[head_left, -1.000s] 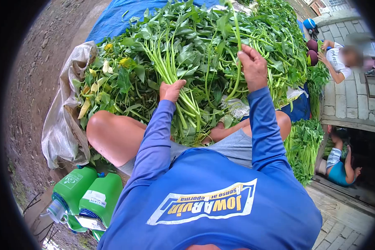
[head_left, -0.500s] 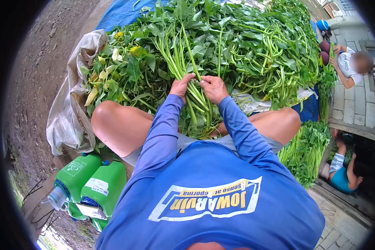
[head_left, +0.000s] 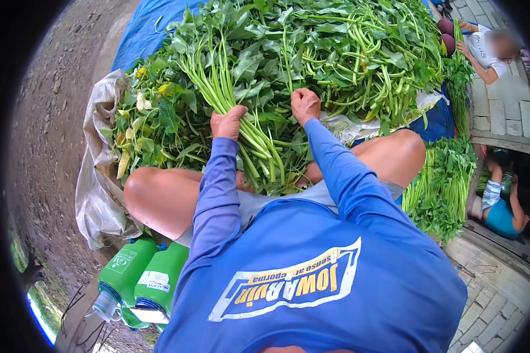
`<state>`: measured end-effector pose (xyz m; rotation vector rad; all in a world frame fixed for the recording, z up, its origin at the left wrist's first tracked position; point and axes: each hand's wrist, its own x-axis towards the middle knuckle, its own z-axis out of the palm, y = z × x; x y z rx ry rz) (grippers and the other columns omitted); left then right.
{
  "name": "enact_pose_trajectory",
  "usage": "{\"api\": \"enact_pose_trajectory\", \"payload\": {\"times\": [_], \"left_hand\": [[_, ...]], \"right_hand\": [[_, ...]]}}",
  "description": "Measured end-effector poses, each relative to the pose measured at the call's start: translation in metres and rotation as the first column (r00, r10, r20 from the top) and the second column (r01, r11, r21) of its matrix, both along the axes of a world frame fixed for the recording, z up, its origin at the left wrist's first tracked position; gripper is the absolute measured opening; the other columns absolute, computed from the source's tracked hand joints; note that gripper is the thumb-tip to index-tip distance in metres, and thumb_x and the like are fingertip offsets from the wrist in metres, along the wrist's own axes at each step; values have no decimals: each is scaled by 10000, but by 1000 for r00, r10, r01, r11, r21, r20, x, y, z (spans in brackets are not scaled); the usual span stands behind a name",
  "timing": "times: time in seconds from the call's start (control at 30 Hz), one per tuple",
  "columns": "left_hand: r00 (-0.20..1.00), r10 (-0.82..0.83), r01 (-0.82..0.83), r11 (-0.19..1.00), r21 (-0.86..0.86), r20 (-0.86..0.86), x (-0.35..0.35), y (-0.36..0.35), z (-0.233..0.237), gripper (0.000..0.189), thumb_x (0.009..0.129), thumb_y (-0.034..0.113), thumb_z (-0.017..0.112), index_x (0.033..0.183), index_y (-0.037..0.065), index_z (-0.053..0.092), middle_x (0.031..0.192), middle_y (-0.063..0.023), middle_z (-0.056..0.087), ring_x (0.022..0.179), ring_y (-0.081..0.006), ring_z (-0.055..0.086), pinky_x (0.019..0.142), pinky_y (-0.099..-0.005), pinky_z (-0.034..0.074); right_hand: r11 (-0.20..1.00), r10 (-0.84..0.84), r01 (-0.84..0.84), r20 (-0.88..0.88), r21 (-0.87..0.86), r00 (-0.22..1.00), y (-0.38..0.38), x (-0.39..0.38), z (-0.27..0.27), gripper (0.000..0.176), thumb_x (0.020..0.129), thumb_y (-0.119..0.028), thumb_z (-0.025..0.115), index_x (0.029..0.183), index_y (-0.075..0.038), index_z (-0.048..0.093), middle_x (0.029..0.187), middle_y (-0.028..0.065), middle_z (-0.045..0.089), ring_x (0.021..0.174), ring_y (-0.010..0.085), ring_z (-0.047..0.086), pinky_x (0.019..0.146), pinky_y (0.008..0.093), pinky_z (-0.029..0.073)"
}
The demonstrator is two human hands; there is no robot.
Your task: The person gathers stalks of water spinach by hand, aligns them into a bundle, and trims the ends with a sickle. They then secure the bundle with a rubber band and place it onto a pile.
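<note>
My left hand (head_left: 227, 122) is closed around a bunch of water spinach (head_left: 213, 85), its leafy tops pointing away from me and the cut stem ends hanging over my lap. To the right and apart from it, my right hand (head_left: 305, 106) is closed in a pinch at the base of a single water spinach stem (head_left: 288, 66). That stem lies against the large heap of water spinach (head_left: 341, 38) in front of my knees. Yellowed leaves (head_left: 166, 89) show at the heap's left side.
A blue tarp (head_left: 144, 32) and a whitish sack (head_left: 100, 159) edge the heap. Two green jugs (head_left: 123, 262) stand at my lower left. Sorted greens (head_left: 439, 194) lie beyond my right knee. One person (head_left: 483, 50) holds greens at the right; another person (head_left: 503, 206) sits below.
My hands have separated: the left has shifted left with the bunch, and the right has moved up to a stem at the heap. The camera view has also shifted slightly.
</note>
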<state>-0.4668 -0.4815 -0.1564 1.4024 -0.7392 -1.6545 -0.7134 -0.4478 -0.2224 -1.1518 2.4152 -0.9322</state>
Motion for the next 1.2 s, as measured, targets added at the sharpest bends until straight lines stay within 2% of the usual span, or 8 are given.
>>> {"api": "enact_pose_trajectory", "payload": {"times": [0.13, 0.3, 0.47, 0.67, 0.8, 0.97, 1.03, 1.2], "left_hand": [[996, -26, 28, 999, -28, 90, -1, 4, -15, 338, 729, 84, 837, 1019, -5, 687, 914, -71, 727, 768, -178, 675, 732, -319, 545], [999, -10, 11, 1000, -17, 52, -4, 4, -12, 373, 728, 80, 841, 1047, -15, 674, 919, -77, 723, 759, -180, 670, 726, -323, 546], [1000, -13, 13, 1000, 13, 12, -7, 2, -6, 379, 752, 82, 847, 1072, -21, 671, 943, -92, 726, 782, -180, 679, 737, -327, 558], [1000, -9, 9, 1000, -19, 11, -13, 0, -12, 393, 784, 120, 870, 1101, -21, 684, 979, -97, 735, 806, -181, 683, 759, -328, 562], [1000, -7, 7, 1000, -29, 4, -16, -1, -25, 430, 784, 144, 880, 1123, -26, 678, 1005, -102, 737, 834, -186, 684, 775, -333, 563], [999, 27, -27, 1000, 9, -19, -20, 2, -34, 479, 771, 183, 897, 1145, -18, 675, 1074, -104, 729, 906, -178, 676, 799, -335, 565], [945, 52, -6, 990, 141, -322, -20, 4, -24, 361, 890, 235, 809, 1169, 35, 696, 1105, -68, 725, 896, -183, 683, 831, -358, 573], [800, 46, 203, 917, 343, -598, -3, 12, -29, 346, 983, 387, 728, 1178, 102, 717, 1066, -50, 759, 902, -226, 725, 842, -412, 596]], "right_hand": [[927, 28, -65, 104, 369, 994, -45, -8, -12, 261, 879, -310, 670, 965, -105, 807, 1060, 197, 760, 1028, 395, 711, 948, 433, 562], [946, 47, -121, 244, 301, 969, -50, -24, 9, 241, 796, -302, 813, 922, -97, 810, 959, 114, 794, 886, 258, 747, 880, 351, 576], [994, 90, -28, 664, -104, 743, -33, -45, 80, 138, 818, -118, 790, 904, -14, 761, 834, 70, 747, 789, 147, 668, 778, 304, 546], [912, 202, -28, 387, -410, 899, -40, -64, 204, 223, 860, -132, 797, 1030, 5, 754, 909, 79, 746, 823, 160, 700, 748, 311, 582], [913, 95, -137, -126, -385, 987, -59, -42, 256, 287, 916, -275, 773, 1038, -15, 778, 854, 109, 769, 731, 184, 721, 671, 310, 586], [878, 319, -287, 20, -383, 948, -63, 40, 181, 210, 916, -278, 740, 913, -72, 782, 813, 130, 759, 678, 273, 700, 671, 402, 572], [893, 442, -449, 147, 17, 885, -27, 88, 153, 290, 958, -310, 700, 976, -30, 775, 911, 195, 763, 791, 310, 738, 752, 388, 576], [829, 560, -544, 182, -133, 809, 8, 104, 87, 391, 987, -291, 624, 1183, 30, 729, 1020, 211, 767, 926, 375, 739, 869, 400, 577]]}}
